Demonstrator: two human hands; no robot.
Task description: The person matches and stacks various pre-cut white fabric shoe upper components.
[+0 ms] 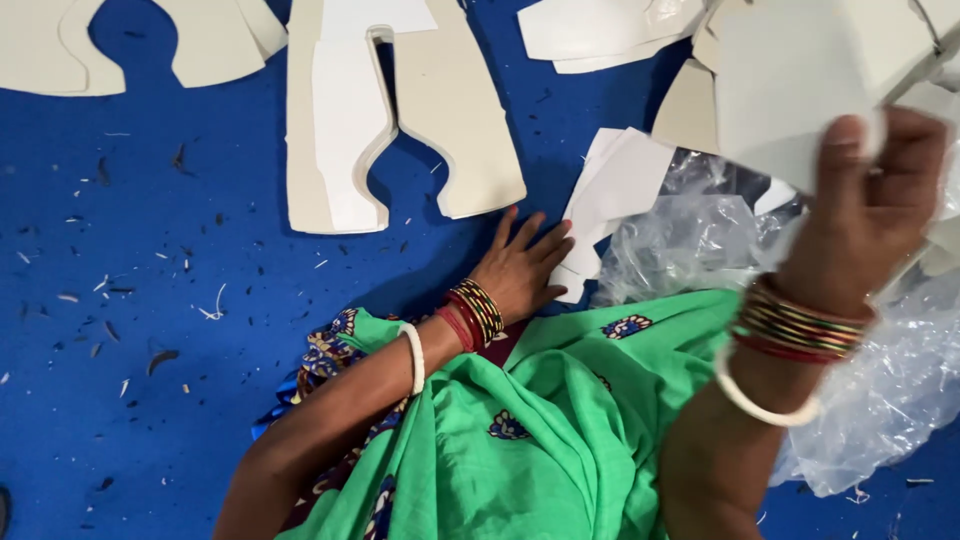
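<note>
My left hand lies flat on the blue surface, fingers spread, its fingertips touching a small stack of white cut card pieces. My right hand is raised close to the camera and pinches a large white card sheet between thumb and fingers. Both wrists wear several striped bangles and a white one. Green patterned cloth covers my lap below the hands.
Cream U-shaped card cutouts lie on the blue surface at the top, with more at top left. Crumpled clear plastic sits at the right. Small paper scraps are scattered at the left.
</note>
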